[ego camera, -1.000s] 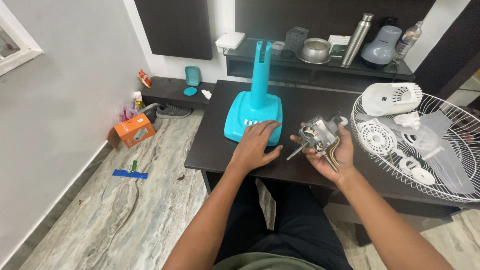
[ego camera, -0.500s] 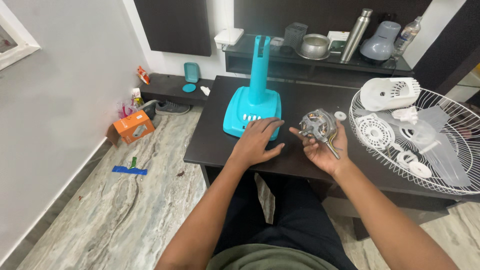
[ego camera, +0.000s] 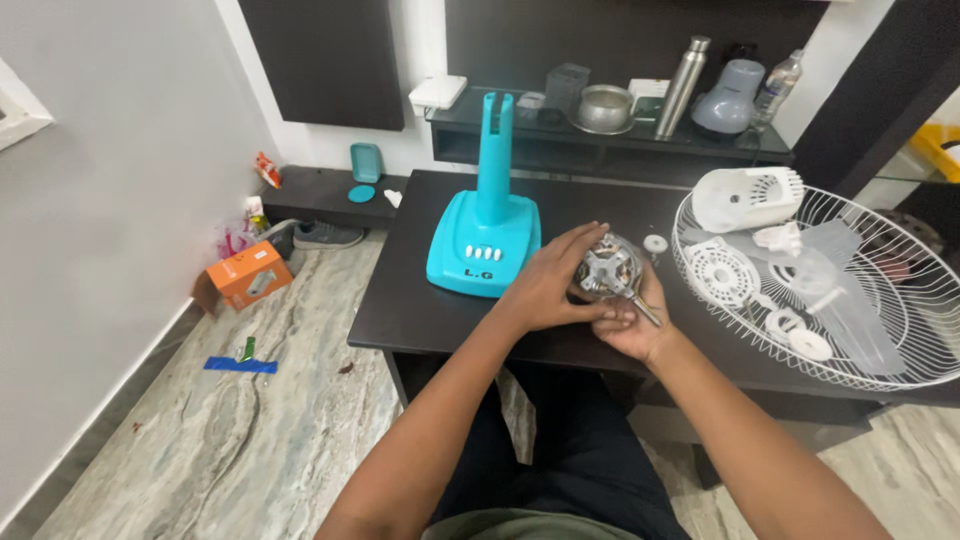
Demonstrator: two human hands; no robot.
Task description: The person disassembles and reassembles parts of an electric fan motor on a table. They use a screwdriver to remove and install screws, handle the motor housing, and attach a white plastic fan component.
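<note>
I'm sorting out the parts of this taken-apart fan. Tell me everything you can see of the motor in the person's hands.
The motor is a small round unit of bare silvery metal, with a cross-shaped end bracket facing up and a thin shaft sticking out toward the lower right. It is held just above the dark table, right of the turquoise fan base. The left hand covers its left side; the right hand cups it from below. Its underside is hidden.
</note>
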